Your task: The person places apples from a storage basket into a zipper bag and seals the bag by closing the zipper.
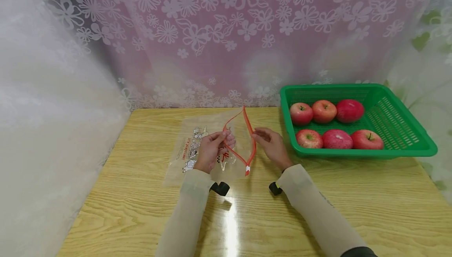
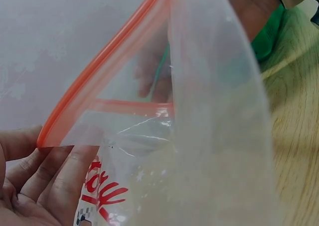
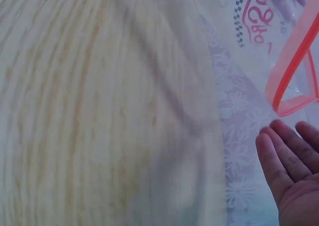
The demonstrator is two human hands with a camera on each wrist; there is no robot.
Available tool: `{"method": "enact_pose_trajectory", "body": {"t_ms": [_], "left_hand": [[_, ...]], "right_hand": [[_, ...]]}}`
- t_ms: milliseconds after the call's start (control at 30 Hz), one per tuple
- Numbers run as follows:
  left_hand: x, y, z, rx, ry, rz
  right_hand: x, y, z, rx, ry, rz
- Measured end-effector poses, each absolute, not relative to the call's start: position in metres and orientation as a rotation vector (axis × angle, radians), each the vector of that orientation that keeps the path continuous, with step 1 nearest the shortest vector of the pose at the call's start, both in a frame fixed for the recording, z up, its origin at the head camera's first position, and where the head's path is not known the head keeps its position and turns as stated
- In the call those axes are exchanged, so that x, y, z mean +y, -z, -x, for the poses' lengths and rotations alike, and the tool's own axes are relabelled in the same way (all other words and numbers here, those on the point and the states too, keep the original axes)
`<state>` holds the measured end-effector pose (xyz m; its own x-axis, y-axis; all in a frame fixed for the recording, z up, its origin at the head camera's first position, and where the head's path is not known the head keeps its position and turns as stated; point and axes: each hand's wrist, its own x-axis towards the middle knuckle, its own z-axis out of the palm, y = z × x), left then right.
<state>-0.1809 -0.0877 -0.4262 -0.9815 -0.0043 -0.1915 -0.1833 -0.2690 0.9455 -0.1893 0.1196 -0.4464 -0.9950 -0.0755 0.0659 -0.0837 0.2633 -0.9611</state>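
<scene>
A clear zip bag (image 1: 239, 130) with printed cartoon animals and red lettering lies on the wooden table, its mouth spread wide toward the right. Orange zip strips (image 1: 249, 127) edge the mouth, and a white slider (image 1: 247, 168) sits at its near end. My left hand (image 1: 209, 151) pinches the left side of the mouth between thumb and fingers, some of them behind the clear plastic. At the right-hand strip, my right hand (image 1: 270, 143) has its fingertips right by the orange edge. In the right wrist view those fingers (image 3: 279, 158) are loosely extended just below the strip.
A green plastic basket (image 1: 353, 153) stands at the right of the table (image 1: 141, 210). Several red apples (image 1: 324, 111) lie in it in two rows. A pink floral curtain (image 1: 212, 53) hangs behind the table, with pale cloth (image 1: 53, 112) along the left side.
</scene>
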Motion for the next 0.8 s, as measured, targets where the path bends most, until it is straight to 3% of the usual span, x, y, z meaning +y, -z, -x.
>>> {"method": "enact_pose_trajectory", "body": {"t_ms": [800], "left_hand": [[-0.09, 0.426, 0.181, 1.81, -2.381, 0.246]], "right_hand": [[0.132, 0.387, 0.157, -2.418, -1.845, -0.395]]}}
